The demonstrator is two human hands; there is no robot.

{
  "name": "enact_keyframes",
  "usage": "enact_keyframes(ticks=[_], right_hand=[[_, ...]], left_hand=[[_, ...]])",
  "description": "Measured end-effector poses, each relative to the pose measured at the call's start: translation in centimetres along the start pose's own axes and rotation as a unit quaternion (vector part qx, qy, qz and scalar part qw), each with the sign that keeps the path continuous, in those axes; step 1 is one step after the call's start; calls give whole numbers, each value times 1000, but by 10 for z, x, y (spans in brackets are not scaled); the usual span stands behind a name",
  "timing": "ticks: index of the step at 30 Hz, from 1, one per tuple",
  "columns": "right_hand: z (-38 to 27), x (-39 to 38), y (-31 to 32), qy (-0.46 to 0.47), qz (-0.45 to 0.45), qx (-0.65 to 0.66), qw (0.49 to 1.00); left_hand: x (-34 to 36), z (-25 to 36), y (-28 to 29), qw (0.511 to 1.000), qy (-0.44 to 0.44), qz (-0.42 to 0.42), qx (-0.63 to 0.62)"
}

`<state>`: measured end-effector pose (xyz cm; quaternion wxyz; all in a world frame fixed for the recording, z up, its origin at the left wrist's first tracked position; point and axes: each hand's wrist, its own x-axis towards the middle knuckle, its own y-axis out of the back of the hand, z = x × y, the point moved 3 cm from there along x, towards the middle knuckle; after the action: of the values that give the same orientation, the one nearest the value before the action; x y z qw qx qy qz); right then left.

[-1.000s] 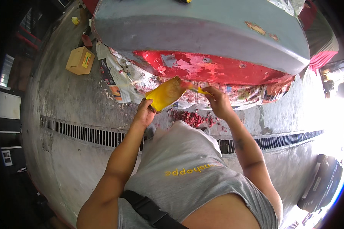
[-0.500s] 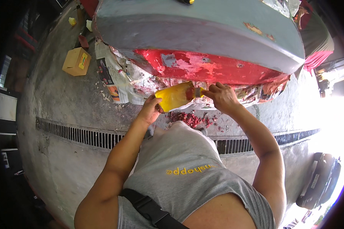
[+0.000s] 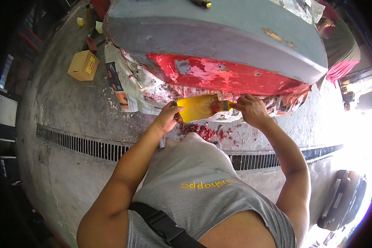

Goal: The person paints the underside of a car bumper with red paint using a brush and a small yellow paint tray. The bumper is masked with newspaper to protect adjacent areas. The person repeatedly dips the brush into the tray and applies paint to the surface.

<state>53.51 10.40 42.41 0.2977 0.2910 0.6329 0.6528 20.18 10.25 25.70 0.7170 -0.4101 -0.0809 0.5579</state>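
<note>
1. Left hand point(image 3: 168, 117) is gripping the left end of the yellow container point(image 3: 196, 108), thumb lying on top; right hand point(image 3: 252, 110) is pinching the brush point(image 3: 229, 106) by its yellow handle, fingers bunched narrow

2. Container and brush are sitting between the hands, ahead of the grey shirt point(image 3: 186, 161) — the brush's metal collar point(image 3: 225, 106) is showing at the container's right end, the bristles seemingly reaching inside

3. Thin plastic is what the container is resembling, so it is probably weighing little and flexing under a hard squeeze; wet residue, if any, would be making it slippery

4. For holding, the left end is offering the cleaner-looking grip; the brush is probably being stiff at the handle and soft at the bristles, so the handle is serving best

5. Ahead, the red band point(image 3: 231, 76) under the grey panel point(image 3: 219, 37) is limiting the reach, while newspaper point(image 3: 130, 101) is spreading below its edge

6. More room is opening leftward, over the concrete floor point(image 3: 87, 103) toward the cardboard box point(image 3: 82, 66); red flakes point(image 3: 204, 131) are littering the ground nearby — the drain grate point(image 3: 87, 140) is running crosswise, closer to the body
</note>
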Motion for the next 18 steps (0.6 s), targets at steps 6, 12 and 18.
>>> enact_keyframes(ticks=[6, 12, 18], right_hand=[[19, -21, 13, -20, 11, -4, 1000], [25, -27, 14, -132, 26, 127, 983], [7, 3, -43, -208, -103, 397, 888]], left_hand=[[8, -8, 9, 999, 20, -4, 36], [5, -1, 23, 998, 21, -24, 49], [1, 5, 24, 998, 34, -11, 45]])
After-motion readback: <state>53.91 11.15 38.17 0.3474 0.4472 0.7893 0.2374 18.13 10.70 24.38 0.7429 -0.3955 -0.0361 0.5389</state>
